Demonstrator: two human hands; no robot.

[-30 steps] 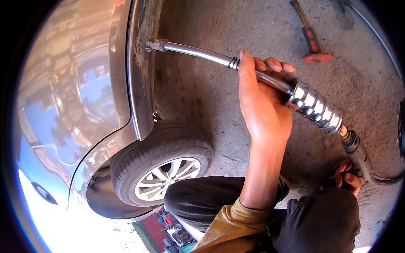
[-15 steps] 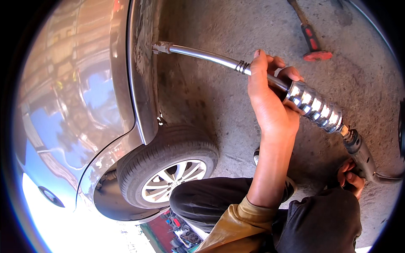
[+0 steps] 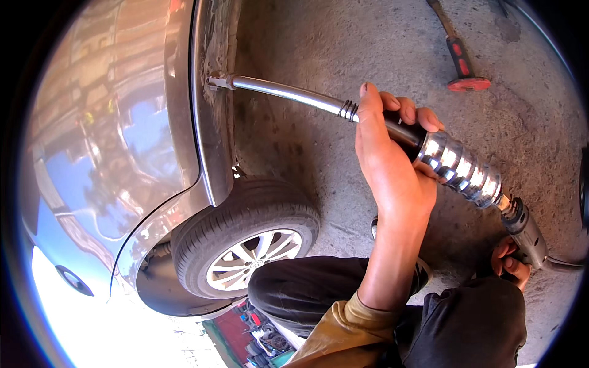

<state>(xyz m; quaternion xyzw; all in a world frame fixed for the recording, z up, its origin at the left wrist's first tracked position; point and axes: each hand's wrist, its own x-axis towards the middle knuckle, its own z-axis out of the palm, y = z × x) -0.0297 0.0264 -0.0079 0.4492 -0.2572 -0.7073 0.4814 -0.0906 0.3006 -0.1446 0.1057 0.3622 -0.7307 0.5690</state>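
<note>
My left hand (image 3: 396,165) grips a long chrome puller tool (image 3: 285,91) around its shaft and the front of its ridged sliding weight (image 3: 463,168). The tool's far tip (image 3: 218,80) meets the scuffed lower sill (image 3: 216,129) of a grey-bronze car (image 3: 113,141). At the lower right, my right hand (image 3: 509,264) has its fingers curled at the tool's dark grey rear handle (image 3: 527,236), which partly hides it; a cable or hose runs off from that handle.
An alloy wheel (image 3: 245,239) sits in the arch below the sill. A red-and-black-handled chisel (image 3: 460,64) lies on the concrete floor (image 3: 319,43), near a curved hose (image 3: 540,34). My bent knees (image 3: 466,319) fill the bottom; assorted items (image 3: 261,337) show beyond.
The tool and my left hand have shifted a little down and right in view since a second ago. The tip has moved slightly along the sill; the view itself has shifted slightly.
</note>
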